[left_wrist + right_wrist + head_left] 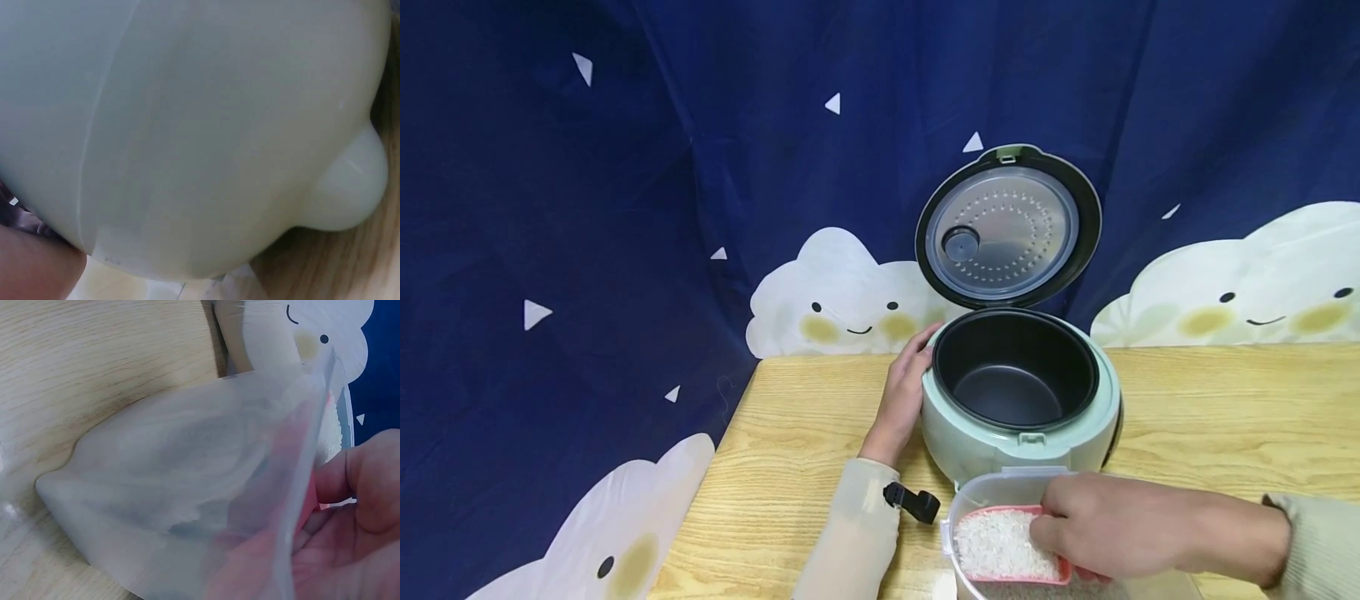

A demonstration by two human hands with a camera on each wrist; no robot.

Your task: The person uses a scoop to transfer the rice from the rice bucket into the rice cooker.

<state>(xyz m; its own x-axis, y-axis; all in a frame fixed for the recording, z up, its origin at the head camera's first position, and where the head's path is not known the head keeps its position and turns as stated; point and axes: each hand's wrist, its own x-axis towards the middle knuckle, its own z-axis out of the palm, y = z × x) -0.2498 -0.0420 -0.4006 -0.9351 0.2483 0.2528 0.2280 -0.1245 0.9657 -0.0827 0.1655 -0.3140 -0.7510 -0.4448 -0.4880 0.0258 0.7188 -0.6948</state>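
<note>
A pale green rice cooker (940, 425) stands with its lid (1037, 225) raised, showing a dark, bare inner pot (1015, 396). My left hand (901, 404) rests along the cooker's left side, fingers extended against its wall; the left wrist view is filled by that curved wall (219, 125). In front, my right hand (1120, 521) reaches into a clear plastic container (973, 493) and grips a pink scoop (1011, 577) heaped with white rice (996, 542). Through the container's side (144, 469), the right wrist view shows the scoop blurred.
The wooden table (797, 433) ends at a left edge beside the cooker. Behind it hangs a dark blue curtain (820, 167) printed with clouds and triangles, close to the raised lid. A black strap clip (913, 502) sits on my left wrist, near the container.
</note>
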